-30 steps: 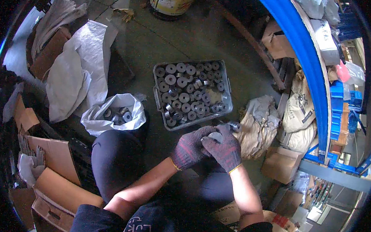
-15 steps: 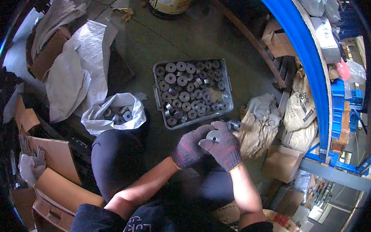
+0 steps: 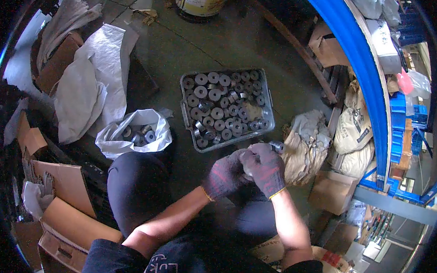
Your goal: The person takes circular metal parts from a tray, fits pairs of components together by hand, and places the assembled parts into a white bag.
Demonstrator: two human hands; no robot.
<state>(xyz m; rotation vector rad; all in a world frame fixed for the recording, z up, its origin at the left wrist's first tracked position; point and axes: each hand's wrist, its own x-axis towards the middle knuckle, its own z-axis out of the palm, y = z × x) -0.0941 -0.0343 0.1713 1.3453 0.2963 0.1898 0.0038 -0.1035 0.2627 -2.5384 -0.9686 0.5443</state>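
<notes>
A: Fingers?
B: Left hand [image 3: 225, 175] and right hand [image 3: 264, 167] meet just right of centre; my fingers clamped on a mostly hidden metal piece [image 3: 248, 176].
A: Others?
B: Grey bin [image 3: 186, 121] above; white bag [image 3: 110, 148] left.

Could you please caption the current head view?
Two gloved hands meet near a gray bin of metal rings, beside an open white bag.
</notes>
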